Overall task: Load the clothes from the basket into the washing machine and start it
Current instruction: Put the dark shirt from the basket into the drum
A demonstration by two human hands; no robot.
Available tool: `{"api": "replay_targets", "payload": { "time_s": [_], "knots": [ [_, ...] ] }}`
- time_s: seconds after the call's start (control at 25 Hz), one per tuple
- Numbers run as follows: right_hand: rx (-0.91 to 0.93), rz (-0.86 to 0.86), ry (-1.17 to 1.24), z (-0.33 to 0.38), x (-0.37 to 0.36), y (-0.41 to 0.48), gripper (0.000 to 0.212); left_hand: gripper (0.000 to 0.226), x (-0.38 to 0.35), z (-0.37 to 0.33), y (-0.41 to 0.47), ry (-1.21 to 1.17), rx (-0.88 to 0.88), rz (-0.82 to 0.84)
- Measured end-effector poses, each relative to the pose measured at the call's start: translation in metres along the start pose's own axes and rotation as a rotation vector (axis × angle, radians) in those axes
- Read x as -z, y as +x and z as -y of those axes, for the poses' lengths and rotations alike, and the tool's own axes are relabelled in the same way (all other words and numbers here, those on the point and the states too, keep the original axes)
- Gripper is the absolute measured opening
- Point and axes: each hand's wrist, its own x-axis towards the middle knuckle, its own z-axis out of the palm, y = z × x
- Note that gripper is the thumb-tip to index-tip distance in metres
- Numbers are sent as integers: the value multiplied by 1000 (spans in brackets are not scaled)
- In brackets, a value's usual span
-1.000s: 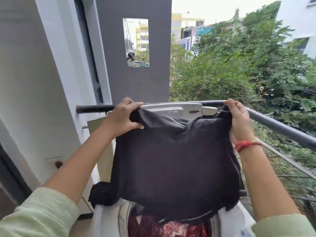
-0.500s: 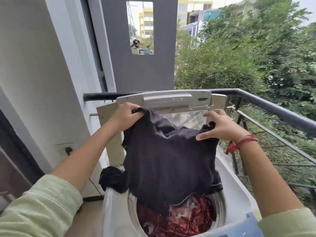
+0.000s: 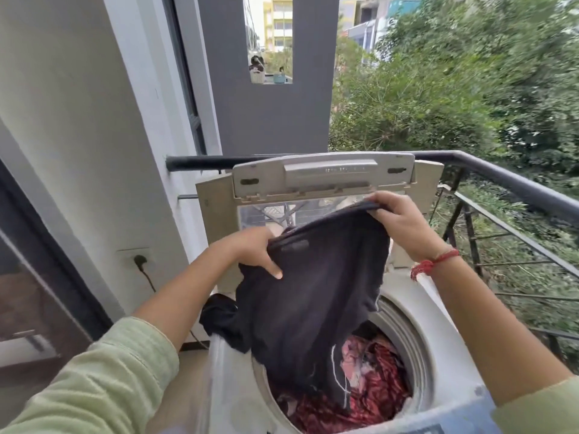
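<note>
A black garment hangs over the open drum of a white top-loading washing machine. My left hand grips its upper left edge, and my right hand grips its upper right edge a little higher. The garment's lower end dips into the drum, where red and pink patterned clothes lie. One dark sleeve droops over the machine's left rim. The machine's lid stands upright behind my hands. The basket is not in view.
A black metal balcony railing runs behind and to the right of the machine, with trees beyond. A white wall on the left carries a socket with a plug. A dark door frame stands at the far left.
Both hands have lowered the black garment from railing height toward the drum and come closer together. Its lower end now reaches into the drum, and my view has tilted downward.
</note>
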Motion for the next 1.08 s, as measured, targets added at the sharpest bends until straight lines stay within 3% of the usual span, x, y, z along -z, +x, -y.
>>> {"api": "replay_targets", "payload": {
  "time_s": [0.08,0.16,0.24,0.32,0.36,0.44,0.52,0.56,0.6,0.64,0.72,0.8,0.92,1.0,1.08],
  "knots": [
    [29,-154,284,13,14,2,31,23,-54,19,10,-223,42,41],
    [37,-327,426,20,35,6,21,23,-104,27,10,-589,49,-16],
    [61,-446,181,17,55,5,13,29,-124,27,14,-879,55,-226],
    [27,-454,-269,4,66,0,31,17,-103,20,23,-920,48,-552],
    [-67,-340,-379,-5,69,-4,38,14,-82,15,25,-858,17,-704],
    [-384,144,-266,-21,71,-16,37,23,-32,1,21,-751,-147,-873],
    [-553,582,-419,-39,77,-27,30,50,11,-11,13,-561,-264,-803],
    [-541,635,-591,-51,83,-28,29,69,27,-12,11,-398,-255,-672],
    [-497,553,-743,-62,90,-26,25,87,41,-12,7,-218,-198,-485],
    [-484,359,-832,-68,97,-23,20,99,52,-12,5,-42,-106,-283],
    [-507,-2,-828,-80,104,-19,10,96,65,-19,1,207,48,-17],
    [-561,-96,-779,-100,99,-19,23,65,53,-29,3,337,-11,-83],
    [-598,-95,-357,-117,78,-17,41,34,14,-41,18,372,-36,-170],
    [-538,-282,20,-117,75,-11,51,19,-1,-40,34,253,53,-259],
    [-432,-526,391,-102,81,-6,54,25,2,-39,43,80,86,-462]
  ]
}}
